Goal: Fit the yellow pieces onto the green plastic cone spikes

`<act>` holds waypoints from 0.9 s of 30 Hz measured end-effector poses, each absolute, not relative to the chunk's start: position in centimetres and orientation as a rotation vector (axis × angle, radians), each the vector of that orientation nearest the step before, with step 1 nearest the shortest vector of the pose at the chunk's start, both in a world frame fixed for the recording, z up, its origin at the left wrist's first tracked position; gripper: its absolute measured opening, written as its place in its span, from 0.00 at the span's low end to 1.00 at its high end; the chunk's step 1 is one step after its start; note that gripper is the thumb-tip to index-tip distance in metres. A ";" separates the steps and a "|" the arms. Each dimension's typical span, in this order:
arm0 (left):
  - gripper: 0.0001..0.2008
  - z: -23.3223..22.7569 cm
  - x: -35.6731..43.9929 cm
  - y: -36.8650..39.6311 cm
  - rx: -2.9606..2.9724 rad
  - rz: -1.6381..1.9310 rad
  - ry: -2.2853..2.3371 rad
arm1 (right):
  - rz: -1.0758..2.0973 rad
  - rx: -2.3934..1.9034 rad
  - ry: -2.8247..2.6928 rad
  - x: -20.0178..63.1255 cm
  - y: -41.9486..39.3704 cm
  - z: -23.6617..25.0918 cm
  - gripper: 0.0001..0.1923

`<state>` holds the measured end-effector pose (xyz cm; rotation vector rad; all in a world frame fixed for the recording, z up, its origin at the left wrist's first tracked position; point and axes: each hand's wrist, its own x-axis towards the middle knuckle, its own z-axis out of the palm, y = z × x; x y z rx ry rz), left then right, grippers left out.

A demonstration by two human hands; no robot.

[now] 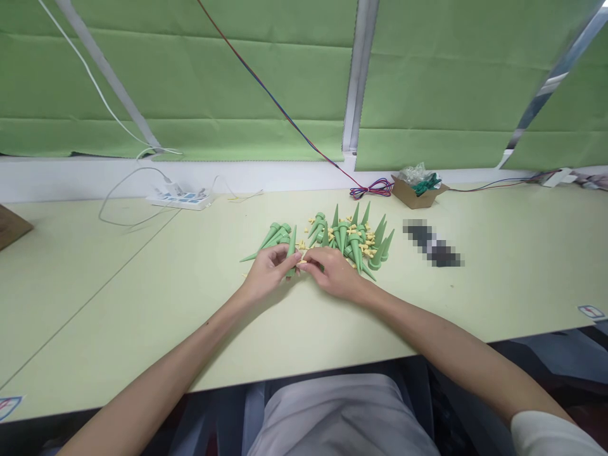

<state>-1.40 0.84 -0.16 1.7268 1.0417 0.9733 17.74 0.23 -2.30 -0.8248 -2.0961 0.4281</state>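
Note:
My left hand (267,271) is closed around a green plastic watering spike (292,246), its pointed end up. Close beside it, my right hand (334,271) pinches a small yellow plastic piece (303,261) against the lower part of that spike. Whether the piece sits in the spike cannot be made out. Behind my right hand lies a pile of green spikes (342,234), some standing on their caps and others lying down. Small yellow pieces (368,244) are scattered among them. Several more green spikes (274,234) lie together behind my left hand.
A small cardboard box (417,195) with clear plastic and dark green material stands at the back. Near it lies a coiled red-blue cable (373,189). A white power strip (180,201) is at back left. A blurred dark item (434,244) lies right of the pile.

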 end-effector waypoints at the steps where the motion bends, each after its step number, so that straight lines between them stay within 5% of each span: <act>1: 0.19 -0.2 -1.4 0.9 1.727 0.975 1.043 | 0.426 -0.828 -2.100 17.7 0.2 -2.3 0.13; 27: 0.16 0.0 -1.7 0.8 1.605 0.969 0.939 | 0.434 -0.765 -2.143 17.8 0.3 -1.8 0.14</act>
